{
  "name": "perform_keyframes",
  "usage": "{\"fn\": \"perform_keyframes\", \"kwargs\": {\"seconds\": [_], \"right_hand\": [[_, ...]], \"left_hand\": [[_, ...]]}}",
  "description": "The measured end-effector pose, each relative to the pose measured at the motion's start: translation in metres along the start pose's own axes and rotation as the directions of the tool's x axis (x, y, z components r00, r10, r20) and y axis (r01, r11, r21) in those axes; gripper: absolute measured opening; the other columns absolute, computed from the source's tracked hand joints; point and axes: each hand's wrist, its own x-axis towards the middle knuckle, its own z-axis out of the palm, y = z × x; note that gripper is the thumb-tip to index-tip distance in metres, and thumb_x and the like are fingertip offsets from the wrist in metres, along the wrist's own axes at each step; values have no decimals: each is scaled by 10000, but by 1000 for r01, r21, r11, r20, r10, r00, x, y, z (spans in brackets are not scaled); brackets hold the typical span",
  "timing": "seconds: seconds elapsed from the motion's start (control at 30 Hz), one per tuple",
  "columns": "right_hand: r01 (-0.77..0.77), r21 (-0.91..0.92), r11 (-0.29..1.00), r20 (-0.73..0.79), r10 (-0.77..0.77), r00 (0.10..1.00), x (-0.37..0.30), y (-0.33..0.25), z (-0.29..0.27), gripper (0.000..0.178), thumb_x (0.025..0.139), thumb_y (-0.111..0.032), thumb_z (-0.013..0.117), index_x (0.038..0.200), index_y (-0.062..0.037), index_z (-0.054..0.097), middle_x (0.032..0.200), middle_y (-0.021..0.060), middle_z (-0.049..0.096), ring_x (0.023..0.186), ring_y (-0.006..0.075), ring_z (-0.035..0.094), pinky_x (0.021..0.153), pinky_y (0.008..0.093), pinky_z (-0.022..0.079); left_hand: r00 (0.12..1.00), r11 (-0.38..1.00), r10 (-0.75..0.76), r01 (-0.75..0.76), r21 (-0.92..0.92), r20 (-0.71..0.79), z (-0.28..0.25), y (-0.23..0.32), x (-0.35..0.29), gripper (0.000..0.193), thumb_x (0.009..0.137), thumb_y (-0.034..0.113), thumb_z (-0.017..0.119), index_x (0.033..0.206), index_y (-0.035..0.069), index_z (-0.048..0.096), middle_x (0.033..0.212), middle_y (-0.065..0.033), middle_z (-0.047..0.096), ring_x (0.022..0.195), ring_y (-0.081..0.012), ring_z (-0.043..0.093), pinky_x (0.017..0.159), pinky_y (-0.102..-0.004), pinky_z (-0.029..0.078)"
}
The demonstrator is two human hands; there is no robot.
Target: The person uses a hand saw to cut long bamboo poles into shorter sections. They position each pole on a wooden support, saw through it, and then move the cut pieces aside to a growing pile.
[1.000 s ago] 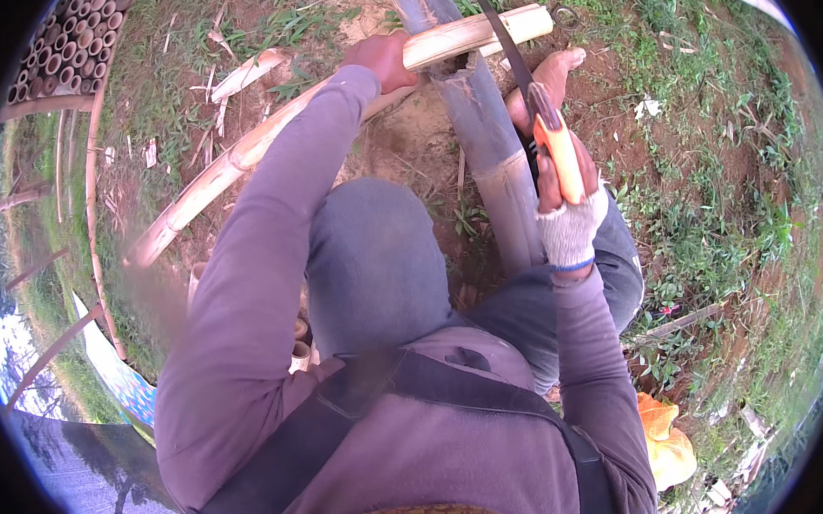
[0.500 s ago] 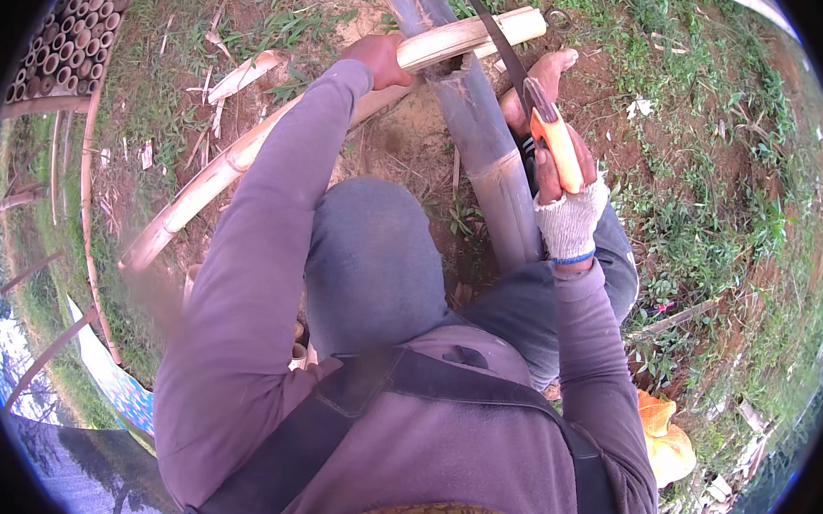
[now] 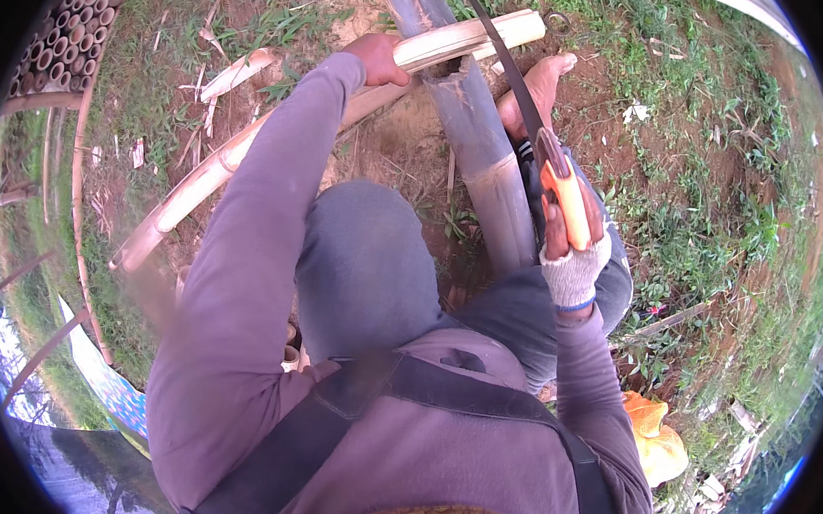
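In my right hand [image 3: 573, 258], which wears a white fingerless glove, is the orange handle of a handsaw [image 3: 514, 69]. Its long dark blade crosses the pale bamboo pole [image 3: 451, 41] near that pole's right end. My left hand [image 3: 377, 60] is wrapped round the same pole, left of the blade. Under it lies a thick grey bamboo pole [image 3: 478, 139] with a notch cut in its top, running down toward my legs. The pale pole stretches away to the lower left, partly hidden behind my left arm. How deep the blade sits cannot be made out.
My bare foot [image 3: 537, 89] is beside the blade, right of the grey pole. A loose bamboo piece [image 3: 238, 76] lies on the grass at left. Stacked bamboo tubes [image 3: 70, 30] fill the far left corner. An orange bag [image 3: 653, 442] rests at the lower right near scattered chips.
My right hand and the saw have drawn back toward me and slightly right along the blade's line. The left hand keeps its grip on the bamboo pole.
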Motion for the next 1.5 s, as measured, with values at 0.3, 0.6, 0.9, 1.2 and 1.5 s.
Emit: {"fn": "perform_keyframes", "kwargs": {"seconds": [0.3,0.6,0.9,1.2,1.5], "right_hand": [[-85,196,977,-86,103,991,54,1,36,407,1004,-114,741,1385,2,654,1303,183,733,1144,312,743,1009,409,574],[-60,168,984,-63,72,995,44,-15,7,435,990,-115,750,1384,21,625,1282,215,725,1142,363,745,966,434,586],[-199,139,970,-36,206,978,73,-28,35,405,989,-175,764,1338,4,663,1252,217,738,1117,381,741,940,428,589],[-86,139,987,-62,95,993,52,-18,24,403,1015,-172,736,1368,4,654,1293,192,736,1152,357,739,995,425,577],[-28,29,999,-7,29,1000,-11,-12,4,442,981,-58,744,1399,12,616,1350,213,690,1130,380,758,909,426,623]], "left_hand": [[983,997,-8,21,73,-181,5,17,-22,648,759,354,836,1318,63,683,1078,-201,788,966,-355,768,895,-481,601],[972,974,-149,176,140,-183,4,36,-35,561,825,414,813,1308,168,671,1130,-174,787,1063,-387,760,939,-506,593],[980,979,-136,155,132,-143,8,34,-29,583,801,405,821,1330,200,685,1125,-150,793,1058,-377,760,953,-497,591],[980,976,-139,160,147,-145,15,32,-24,589,787,410,819,1327,207,700,1139,-145,794,1049,-362,763,953,-482,592],[992,993,-88,95,73,-94,11,22,-20,575,743,410,827,1254,162,737,1127,-164,792,1038,-365,759,938,-463,594]]}}
